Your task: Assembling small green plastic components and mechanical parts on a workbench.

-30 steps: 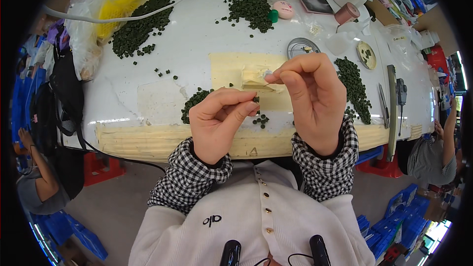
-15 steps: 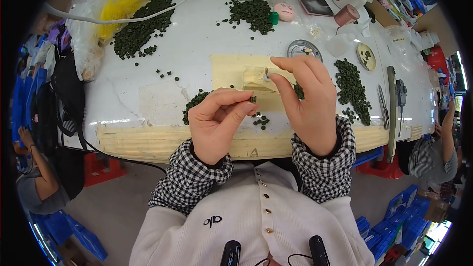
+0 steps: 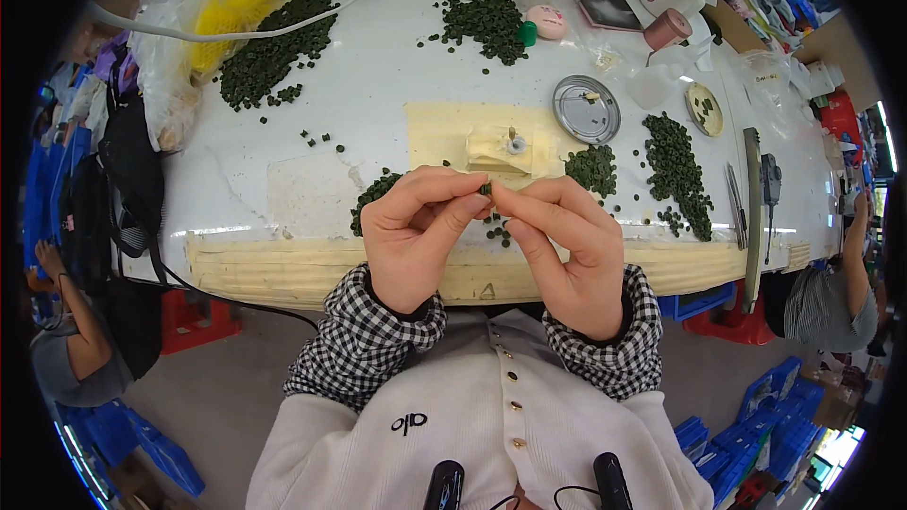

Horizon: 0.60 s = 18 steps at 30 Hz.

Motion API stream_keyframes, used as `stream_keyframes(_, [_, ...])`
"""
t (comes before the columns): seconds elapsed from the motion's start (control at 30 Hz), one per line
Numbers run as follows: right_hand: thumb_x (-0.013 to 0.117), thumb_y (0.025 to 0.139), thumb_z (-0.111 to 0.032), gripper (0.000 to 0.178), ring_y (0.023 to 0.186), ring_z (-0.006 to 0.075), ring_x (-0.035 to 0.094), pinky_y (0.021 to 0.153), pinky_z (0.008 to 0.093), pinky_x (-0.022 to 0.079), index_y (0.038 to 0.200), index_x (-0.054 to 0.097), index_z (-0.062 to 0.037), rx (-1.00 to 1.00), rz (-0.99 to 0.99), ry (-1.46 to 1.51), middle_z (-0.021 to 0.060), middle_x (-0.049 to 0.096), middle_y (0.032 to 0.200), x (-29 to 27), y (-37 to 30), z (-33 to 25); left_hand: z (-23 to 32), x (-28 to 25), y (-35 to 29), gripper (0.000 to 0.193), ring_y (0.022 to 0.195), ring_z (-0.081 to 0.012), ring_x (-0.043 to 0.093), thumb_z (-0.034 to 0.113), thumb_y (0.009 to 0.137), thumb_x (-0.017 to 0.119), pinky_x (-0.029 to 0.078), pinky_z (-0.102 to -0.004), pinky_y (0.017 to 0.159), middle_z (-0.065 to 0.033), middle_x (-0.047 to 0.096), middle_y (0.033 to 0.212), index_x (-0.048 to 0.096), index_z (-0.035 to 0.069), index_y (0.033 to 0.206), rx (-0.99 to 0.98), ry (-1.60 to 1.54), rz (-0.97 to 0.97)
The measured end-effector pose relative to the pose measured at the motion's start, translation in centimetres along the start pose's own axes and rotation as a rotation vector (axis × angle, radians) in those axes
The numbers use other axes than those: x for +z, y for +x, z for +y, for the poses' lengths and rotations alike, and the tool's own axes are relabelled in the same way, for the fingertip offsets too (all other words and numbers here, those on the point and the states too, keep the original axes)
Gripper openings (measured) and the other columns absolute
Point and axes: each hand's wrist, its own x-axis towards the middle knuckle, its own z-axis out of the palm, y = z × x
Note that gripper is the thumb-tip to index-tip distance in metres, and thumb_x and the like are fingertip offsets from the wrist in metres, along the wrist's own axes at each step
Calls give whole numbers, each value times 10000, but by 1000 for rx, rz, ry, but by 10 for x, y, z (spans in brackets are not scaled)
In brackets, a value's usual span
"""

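Note:
My left hand (image 3: pixel 408 241) pinches a small dark green ribbed piece (image 3: pixel 486 190) between thumb and forefinger. Meeting it from the right, my right hand (image 3: pixel 572 250) has its bent fingertips closed in on the same piece; its thumb tip sits a little lower. The fingertips partly cover the piece. Just beyond the hands stands a block wrapped in cream tape (image 3: pixel 499 153), with a small greyish knob (image 3: pixel 516 144) on top. A few more green pieces (image 3: pixel 498 232) lie under the fingers, and a small heap of them (image 3: pixel 376 191) is beside my left hand.
Larger heaps of green pieces lie at back left (image 3: pixel 276 49), back middle (image 3: pixel 484 28) and right (image 3: pixel 675 170). A round metal lid (image 3: pixel 586 113) is right of the block. Tweezers (image 3: pixel 735 206) and a long bar (image 3: pixel 752 217) lie at far right. A white cable (image 3: pixel 236 37) crosses the back.
My right hand has come from beside the taped block down and left to the green piece, its fingers closing in. My left hand keeps its pinch in nearly the same place.

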Motion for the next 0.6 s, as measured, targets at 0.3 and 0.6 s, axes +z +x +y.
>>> stream_keyframes(0.3, [639,822,53,311,724,191,581,605,267,463,1124,669,-17,-29,-18,-72,96,623,880,-4,-1,1,1,1,0,213,852,-152,637,-108,858,610,527,-244,756,-110,640,962,674,-33,1047,-11,13,-25])
stream_keyframes(0.6, [659,806,44,291,728,196,586,616,270,469,1092,676,-11,-5,16,-87,108,620,879,-11,-4,7,6,2,-1,188,832,-142,627,-94,830,648,516,-251,724,-100,645,926,681,-32,1004,-20,235,-46])
